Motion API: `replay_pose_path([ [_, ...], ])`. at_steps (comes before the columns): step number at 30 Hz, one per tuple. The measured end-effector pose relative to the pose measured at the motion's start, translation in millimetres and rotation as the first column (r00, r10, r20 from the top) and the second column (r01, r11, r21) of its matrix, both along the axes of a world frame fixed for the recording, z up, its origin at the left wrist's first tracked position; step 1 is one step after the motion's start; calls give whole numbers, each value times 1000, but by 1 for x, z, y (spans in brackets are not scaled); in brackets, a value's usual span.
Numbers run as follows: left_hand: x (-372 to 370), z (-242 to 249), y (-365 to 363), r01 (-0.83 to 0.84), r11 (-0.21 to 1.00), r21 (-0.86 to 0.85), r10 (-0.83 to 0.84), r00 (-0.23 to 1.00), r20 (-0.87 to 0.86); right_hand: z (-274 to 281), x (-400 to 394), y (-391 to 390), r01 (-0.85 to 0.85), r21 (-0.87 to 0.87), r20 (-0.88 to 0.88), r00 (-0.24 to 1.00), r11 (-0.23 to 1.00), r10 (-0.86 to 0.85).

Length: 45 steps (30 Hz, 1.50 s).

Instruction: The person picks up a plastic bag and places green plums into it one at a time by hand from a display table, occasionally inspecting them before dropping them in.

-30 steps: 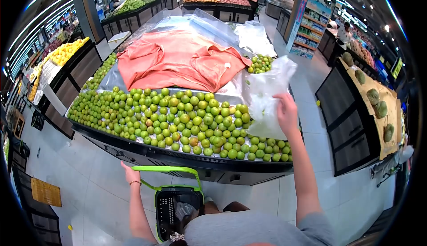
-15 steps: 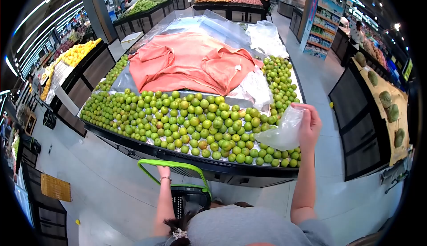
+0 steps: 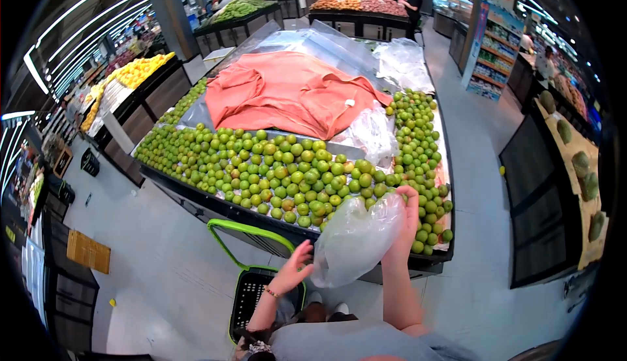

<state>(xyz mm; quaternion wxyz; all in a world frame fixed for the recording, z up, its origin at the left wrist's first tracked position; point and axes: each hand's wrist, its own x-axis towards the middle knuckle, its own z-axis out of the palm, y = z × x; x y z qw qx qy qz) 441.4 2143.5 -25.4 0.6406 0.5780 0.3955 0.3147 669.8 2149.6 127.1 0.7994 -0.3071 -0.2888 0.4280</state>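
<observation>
**Bag opening at the green-fruit display**

At the near edge of the produce table [image 3: 287, 232], I stand with a clear plastic bag [image 3: 356, 240] held between my two hands, just above the front rim and over the green shopping basket [image 3: 251, 292] at my feet.

Right hand [image 3: 406, 220]: raised, forearm upright, fingers closed on the upper edge of the bag, pinching the film. The bag hangs down and to the left from that grip, slack and unfilled as far as I can see.

Left hand [image 3: 294, 266]: fingers spread, palm turned toward the bag's lower corner, touching or just short of it; I cannot tell which. It holds nothing.

Green fruit [image 3: 294, 172] lies heaped across the table, close beyond the bag. An orange cloth [image 3: 287, 90] covers the middle section further back.

Judgement on method: thin film clings, so the two layers at the mouth should be rubbed apart between fingertips, not pulled. The right hand's pinch ought to take one layer only, leaving the left to catch the other. Keeping the bag over the table rim would save any dropped fruit from the floor.
</observation>
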Motion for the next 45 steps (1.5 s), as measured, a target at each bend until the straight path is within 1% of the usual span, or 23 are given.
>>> replay_pose_path([
  [2,8,62,-31,134,973,-190,-62,938,342,-10,-21,2,-113,-58,-32,993,992,112],
  [4,-3,65,-54,239,925,-297,20,749,663,-20,-44,-6,-174,-108,-55,984,979,169],
  [5,-9,73,-64,171,951,-258,23,793,609,-23,-53,-9,-177,-119,-52,984,977,172],
  [6,-14,79,-76,-3,986,-164,78,886,457,-25,-60,-13,-177,-131,-44,984,975,173],
  [7,-25,80,-85,-42,980,-197,115,920,374,-24,-68,-17,-177,-152,-51,984,973,171],
  [8,-38,80,-93,-77,971,-226,142,948,286,-24,-70,-18,-141,-138,37,988,980,147],
  [9,-43,89,-100,-188,941,-282,267,924,274,-24,-69,-18,-100,-116,124,986,988,114],
  [13,-97,81,-129,-408,858,-311,506,772,383,-21,-87,-21,35,-38,343,939,999,-20],
  [16,-141,80,-159,-534,800,-275,598,663,450,-25,-131,-37,28,-30,346,938,999,-16],
  [20,-220,68,-218,-631,708,-316,681,494,540,-57,-206,-71,-217,-68,260,939,974,227],
  [22,-263,62,-251,-685,666,-296,710,462,531,-60,-260,-109,-284,-109,293,907,953,303],
  [24,-317,47,-289,-787,549,-281,801,399,447,-87,-297,-143,-305,-143,300,893,942,335],
  [28,-430,19,-373,-922,302,-243,887,177,427,-172,-284,-179,-152,-345,435,849,926,301],
  [30,-479,-1,-411,-935,212,-284,937,112,330,-231,-247,-195,-60,-602,333,888,796,318],
  [31,-488,-2,-425,-934,186,-305,942,82,324,-248,-233,-209,46,-679,420,842,733,337],
  [34,-503,-2,-435,-942,111,-315,963,24,267,-257,-224,-245,49,-746,379,852,664,362],
  [36,-509,-7,-429,-963,48,-265,990,10,142,-254,-251,-256,-78,-716,393,776,694,492],
  [37,-502,-1,-423,-929,209,-305,959,134,249,-246,-276,-256,-152,-703,397,726,695,561],
  [40,-470,20,-367,-881,302,-365,908,150,390,-190,-375,-261,-597,-614,358,373,517,856],
  [42,-457,33,-342,-835,383,-394,847,147,511,-156,-427,-286,-710,-637,288,143,301,947],
  [43,-450,44,-334,-818,415,-397,817,143,559,-132,-446,-298,-723,-631,361,49,282,931],
  [44,-446,50,-332,-801,448,-398,783,136,607,-123,-459,-310,-765,-593,363,23,251,931],
  [45,-445,50,-334,-766,519,-380,743,184,644,-119,-470,-321,-769,-571,396,49,287,917],
])
